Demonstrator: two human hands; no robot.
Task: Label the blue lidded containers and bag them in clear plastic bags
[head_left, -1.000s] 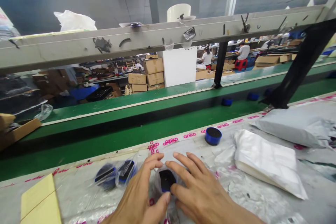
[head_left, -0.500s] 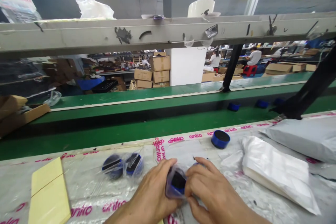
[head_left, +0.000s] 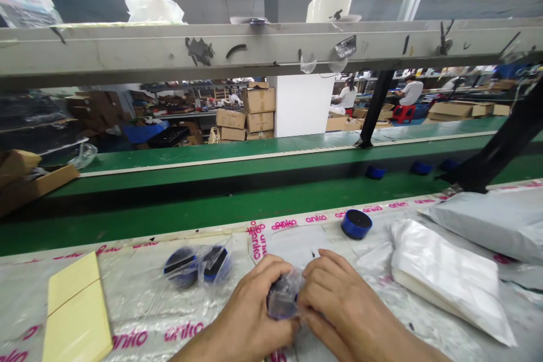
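Note:
A round blue and black piece in a clear plastic bag (head_left: 282, 296) is between my hands. My left hand (head_left: 257, 308) is wrapped round its left side. The fingers of my right hand (head_left: 335, 300) are pressed together on the bag's right edge. Two more bagged blue and black pieces, one (head_left: 181, 267) beside the other (head_left: 215, 263), lie left of my hands. Beyond my right hand, an unbagged blue piece with a black top (head_left: 357, 224) rests on the plastic-covered table (head_left: 144, 294).
Yellow paper (head_left: 78, 308) lies at the left, a stack of white bags (head_left: 449, 277) at the right. A green conveyor (head_left: 169, 209) behind carries blue pieces (head_left: 375, 172). Above runs a grey shelf beam (head_left: 139, 51). Two people sit far back.
The bag's plastic is now folded over the top of the held piece, covering more of its black face. My right fingers have drawn closer together on the bag.

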